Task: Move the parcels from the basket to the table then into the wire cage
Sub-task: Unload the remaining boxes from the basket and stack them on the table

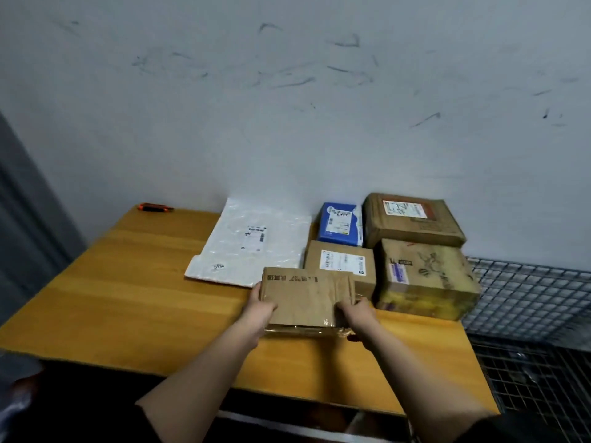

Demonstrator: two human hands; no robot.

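Note:
A flat brown cardboard parcel (307, 295) with printed characters lies on the wooden table (144, 298). My left hand (260, 306) grips its near left corner and my right hand (356, 314) grips its near right edge. Behind it sit a small brown box with a white label (342, 262), a blue parcel (340, 223), a large brown taped box (412, 219) and a yellowish worn box (425, 279). A white plastic mailer (252, 243) lies flat to the left. The wire cage (531, 302) stands at the table's right end. The basket is out of view.
An orange and black tool (155, 207) lies at the table's far left corner against the scuffed wall (287, 107). The left half of the tabletop shows bare wood. A dark gap runs below the table's near edge.

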